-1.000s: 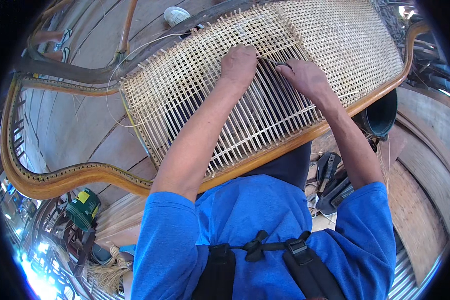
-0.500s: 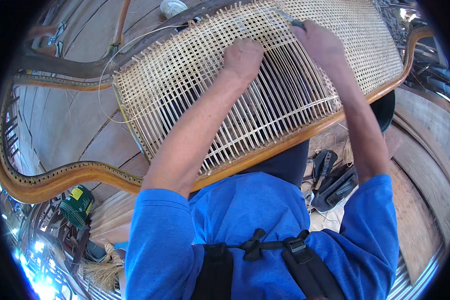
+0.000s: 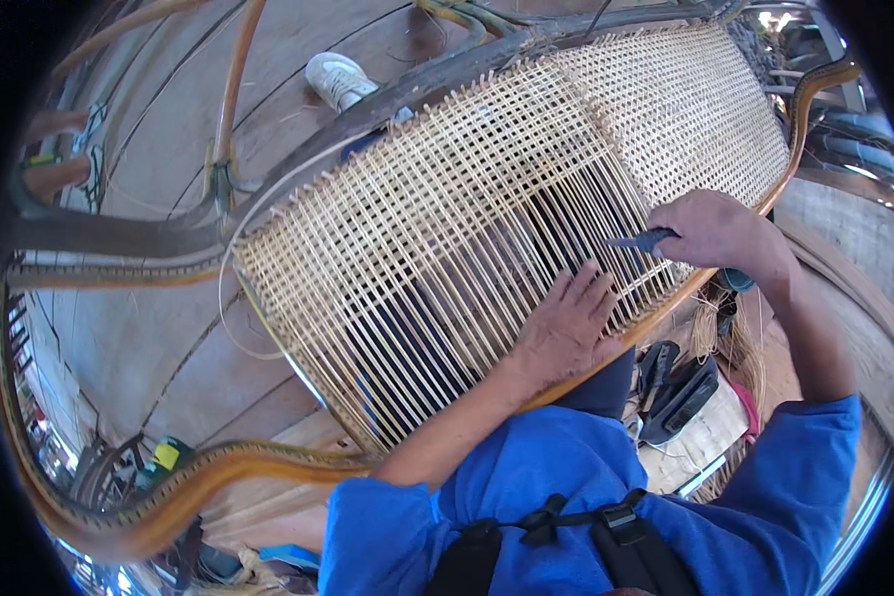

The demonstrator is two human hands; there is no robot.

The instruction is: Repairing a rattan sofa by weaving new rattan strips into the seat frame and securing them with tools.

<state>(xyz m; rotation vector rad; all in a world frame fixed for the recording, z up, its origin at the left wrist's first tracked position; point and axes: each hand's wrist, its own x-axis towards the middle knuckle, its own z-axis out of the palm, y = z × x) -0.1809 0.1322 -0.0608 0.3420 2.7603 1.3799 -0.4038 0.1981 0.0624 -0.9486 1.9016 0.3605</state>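
Observation:
A woven cane panel (image 3: 397, 214) stretches across a curved wooden furniture frame (image 3: 258, 459). Its far part and right section are close mesh, while long parallel strands (image 3: 467, 323) span the nearer part with gaps between them. On these strands, close to the front rail, my left hand (image 3: 569, 323) lies flat, fingers spread and holding nothing. Right of it, my right hand (image 3: 713, 230) is closed round the dark handle of a pointed tool (image 3: 634, 241). The tool's short metal tip points left, over the strands. Whether the tip touches them, I cannot tell.
A loose cane strand (image 3: 226, 316) loops off the panel's left edge. Dark tools (image 3: 677, 392) lie below the front rail, beside bundled fibres (image 3: 705, 328). A white shoe (image 3: 340, 81) and another person's sandalled feet (image 3: 70, 169) are beyond the frame. A green container (image 3: 164, 459) stands lower left.
Both hands have come down from the far mesh toward the front rail. My left hand has gone from a fist to flat. The furniture frame sits lower in view on the left.

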